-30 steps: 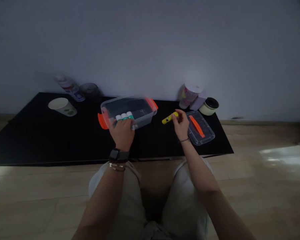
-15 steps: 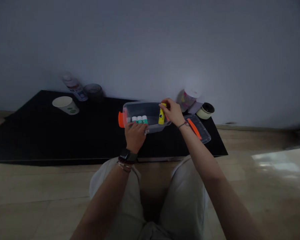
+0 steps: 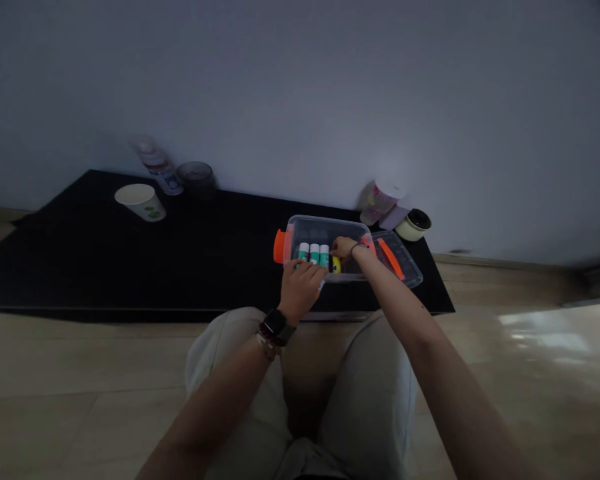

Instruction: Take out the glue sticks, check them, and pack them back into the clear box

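A clear plastic box [image 3: 329,219] with orange end latches stands on the black table. Inside it, three green tubes with white caps, which look like glue sticks [image 3: 315,255], lie side by side. My left hand [image 3: 301,290] is closed over the near wall, its fingers curled across the rim. Reaching into the box, my right hand [image 3: 343,247] grips the upper end of a yellow glue stick [image 3: 336,265] just right of the green ones. Its fingertips are partly hidden.
The box's lid [image 3: 409,261], with an orange strip, lies to the right, under the box's end. Behind it stand a patterned cup [image 3: 380,201] and a cream jar [image 3: 413,227]. At the left are a paper cup [image 3: 143,202], a bottle [image 3: 160,170] and a dark glass [image 3: 197,179].
The box has shifted right along the table, toward the lid, with my left hand on it. My right hand has lowered the yellow glue stick into the box beside the green ones.
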Motion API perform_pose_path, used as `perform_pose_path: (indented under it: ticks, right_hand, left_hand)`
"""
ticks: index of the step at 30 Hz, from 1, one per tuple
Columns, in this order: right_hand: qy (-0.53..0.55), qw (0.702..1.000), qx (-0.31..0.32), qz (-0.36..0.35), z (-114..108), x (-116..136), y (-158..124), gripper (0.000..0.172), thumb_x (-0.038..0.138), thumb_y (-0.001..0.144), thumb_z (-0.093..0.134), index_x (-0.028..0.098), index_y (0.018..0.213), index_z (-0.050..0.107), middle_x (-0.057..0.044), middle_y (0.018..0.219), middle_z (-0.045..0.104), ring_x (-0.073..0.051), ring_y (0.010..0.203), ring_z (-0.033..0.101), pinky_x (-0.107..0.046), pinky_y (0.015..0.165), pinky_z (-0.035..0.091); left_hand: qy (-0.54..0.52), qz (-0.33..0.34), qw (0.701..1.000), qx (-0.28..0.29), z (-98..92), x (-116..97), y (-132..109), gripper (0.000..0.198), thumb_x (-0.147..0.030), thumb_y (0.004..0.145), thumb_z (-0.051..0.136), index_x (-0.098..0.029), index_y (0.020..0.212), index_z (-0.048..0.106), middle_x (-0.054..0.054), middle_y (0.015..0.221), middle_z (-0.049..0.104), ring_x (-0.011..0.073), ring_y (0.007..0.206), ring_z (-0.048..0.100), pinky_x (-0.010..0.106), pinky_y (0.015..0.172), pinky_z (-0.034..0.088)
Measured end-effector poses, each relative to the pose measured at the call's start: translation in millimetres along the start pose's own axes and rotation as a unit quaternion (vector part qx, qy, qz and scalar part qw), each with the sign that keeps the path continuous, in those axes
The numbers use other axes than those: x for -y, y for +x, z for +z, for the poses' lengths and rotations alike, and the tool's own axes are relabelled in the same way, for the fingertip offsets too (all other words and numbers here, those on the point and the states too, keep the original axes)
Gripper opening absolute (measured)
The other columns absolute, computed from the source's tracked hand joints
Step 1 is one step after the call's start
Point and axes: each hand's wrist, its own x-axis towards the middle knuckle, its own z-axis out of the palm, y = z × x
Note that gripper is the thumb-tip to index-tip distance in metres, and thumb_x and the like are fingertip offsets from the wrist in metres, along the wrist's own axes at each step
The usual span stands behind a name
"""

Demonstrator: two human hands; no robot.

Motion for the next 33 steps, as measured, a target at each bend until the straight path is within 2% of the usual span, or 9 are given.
perform_pose_path:
  ticks: [5, 10, 14, 16, 18, 21, 26, 29, 33]
  right_hand:
    - [-0.039, 0.99, 0.114, 0.076, 2.3, -1.3, 1.2, 0.028, 0.024, 0.08, 0.073, 0.015, 0.056, 0.063, -0.001, 0.048, 0.06, -0.012, 0.046, 0.059, -0.023, 0.052, 0.051]
    - [-0.056, 0.993, 0.087, 0.062, -2.3, 10.0, -4.0, 0.013, 0.013, 0.079, 0.069, 0.016, 0.066, 0.069, -0.006, 0.063, 0.069, -0.018, 0.061, 0.068, -0.028, 0.066, 0.055]
    - [-0.044, 0.997, -0.051, -0.041, -19.2, 10.6, -24.9, 0.014, 0.017, 0.085, 0.06, 0.018, 0.09, 0.073, -0.009, 0.093, 0.075, -0.021, 0.09, 0.069, -0.032, 0.087, 0.051]
    - [-0.008, 0.981, -0.164, -0.1, -33.0, -1.1, -37.8, 0.021, 0.026, 0.091, 0.054, 0.017, 0.098, 0.072, -0.009, 0.096, 0.074, -0.021, 0.089, 0.067, -0.033, 0.087, 0.05]
    - [0.031, 0.958, -0.266, -0.103, -47.3, -24.1, -50.0, 0.03, 0.035, 0.093, 0.048, 0.016, 0.1, 0.069, -0.01, 0.094, 0.073, -0.021, 0.087, 0.066, -0.034, 0.084, 0.05]
    - [0.028, 0.935, -0.353, -0.009, -60.7, -74.6, -67.6, 0.036, 0.035, 0.092, 0.044, 0.012, 0.108, 0.066, -0.015, 0.104, 0.071, -0.023, 0.095, 0.064, -0.035, 0.089, 0.048]
    - [-0.121, 0.939, -0.245, 0.211, -45.2, -150.1, -101.7, 0.045, 0.032, 0.086, 0.055, 0.007, 0.122, 0.063, -0.024, 0.122, 0.063, -0.031, 0.117, 0.056, -0.04, 0.099, 0.043]
    - [-0.175, 0.92, -0.227, 0.266, -28.2, -166.6, -117.3, 0.047, 0.041, 0.089, 0.055, 0.011, 0.124, 0.064, -0.024, 0.129, 0.058, -0.034, 0.123, 0.052, -0.043, 0.097, 0.043]
    - [-0.202, 0.908, -0.23, 0.287, -19.7, -168.7, -121.5, 0.043, 0.041, 0.092, 0.05, 0.012, 0.122, 0.064, -0.021, 0.13, 0.056, -0.034, 0.124, 0.049, -0.045, 0.1, 0.041]
  left_hand:
    - [0.004, -0.003, 1.0, 0.013, 2.0, -1.6, -0.5, 0.026, -0.011, 0.092, 0.051, -0.023, 0.102, 0.071, 0.006, 0.097, 0.076, 0.0234, 0.094, 0.065, 0.045, 0.096, 0.039]
    - [0.006, -0.009, 1.0, 0.014, 0.9, -3.0, 0.4, 0.025, -0.013, 0.094, 0.05, -0.024, 0.1, 0.071, 0.006, 0.095, 0.076, 0.0234, 0.093, 0.065, 0.045, 0.094, 0.039]
    - [-0.005, -0.006, 1.0, 0.014, 0.7, -3.1, -0.3, 0.023, -0.016, 0.096, 0.049, -0.024, 0.098, 0.07, 0.006, 0.096, 0.076, 0.0233, 0.093, 0.064, 0.044, 0.094, 0.038]
    - [0.0, -0.004, 1.0, 0.015, 0.5, -3.0, -0.4, 0.023, -0.016, 0.097, 0.049, -0.024, 0.1, 0.07, 0.006, 0.096, 0.075, 0.0237, 0.095, 0.064, 0.044, 0.094, 0.037]
    - [0.008, 0.0, 1.0, 0.014, 0.2, -2.8, 0.0, 0.023, -0.015, 0.097, 0.048, -0.023, 0.101, 0.07, 0.006, 0.096, 0.075, 0.0243, 0.096, 0.063, 0.044, 0.094, 0.037]
    - [0.009, 0.001, 1.0, 0.016, -0.4, -2.6, 0.9, 0.023, -0.015, 0.097, 0.048, -0.023, 0.101, 0.07, 0.005, 0.095, 0.075, 0.0244, 0.096, 0.063, 0.044, 0.093, 0.037]
    - [0.0, -0.008, 1.0, 0.008, -0.1, -2.4, 1.0, 0.026, -0.016, 0.097, 0.048, -0.025, 0.105, 0.071, 0.004, 0.096, 0.075, 0.024, 0.095, 0.063, 0.043, 0.094, 0.036]
    - [-0.012, -0.009, 1.0, -0.003, 1.4, -2.4, 0.6, 0.026, -0.016, 0.095, 0.051, -0.026, 0.109, 0.071, 0.005, 0.1, 0.075, 0.0245, 0.097, 0.063, 0.043, 0.095, 0.037]
    - [-0.017, -0.003, 0.999, -0.042, 4.8, -0.8, 0.2, 0.029, -0.016, 0.093, 0.056, -0.026, 0.117, 0.069, 0.006, 0.106, 0.075, 0.0241, 0.099, 0.065, 0.043, 0.095, 0.037]
